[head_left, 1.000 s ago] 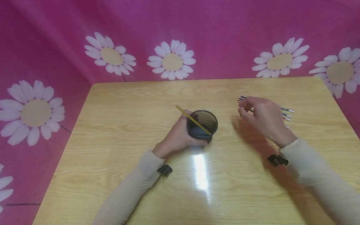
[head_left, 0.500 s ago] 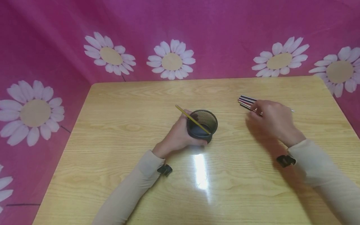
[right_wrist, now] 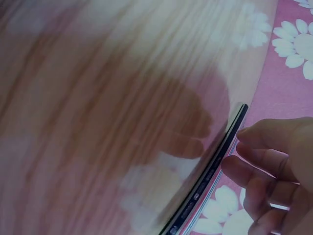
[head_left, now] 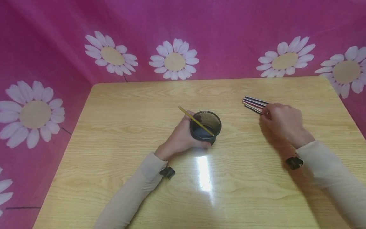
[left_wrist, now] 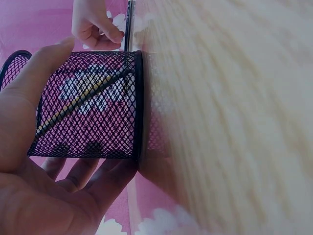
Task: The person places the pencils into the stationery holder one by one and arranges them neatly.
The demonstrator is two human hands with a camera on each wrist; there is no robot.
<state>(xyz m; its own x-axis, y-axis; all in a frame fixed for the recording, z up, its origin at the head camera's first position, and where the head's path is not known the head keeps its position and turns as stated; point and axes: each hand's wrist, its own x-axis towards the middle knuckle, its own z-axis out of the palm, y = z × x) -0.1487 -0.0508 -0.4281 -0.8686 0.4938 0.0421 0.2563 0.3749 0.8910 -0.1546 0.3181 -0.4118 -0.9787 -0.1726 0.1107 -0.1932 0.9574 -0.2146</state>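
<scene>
My left hand (head_left: 178, 135) grips a black mesh pencil cup (head_left: 205, 142) by its side, fingers behind and thumb in front. The cup stands on the table, and one yellow pencil (head_left: 194, 120) leans in it. In the left wrist view the thumb and fingers lie around the mesh wall of the cup (left_wrist: 93, 112). At the right, my right hand (head_left: 286, 124) is at a row of several pencils (head_left: 254, 102) and hides their right ends. In the right wrist view, the thumb and index fingertips are apart, beside a black pencil (right_wrist: 205, 171); whether they touch it is unclear.
The wooden table (head_left: 128, 121) spans most of the view, with a bright light reflection in front of the cup. A pink cloth (head_left: 223, 38) with white daisies hangs behind and to the left of the table.
My right hand has moved right and slightly down along the pencils, baring their left ends and covering their right ends. The left hand, cup and yellow pencil have stayed in place.
</scene>
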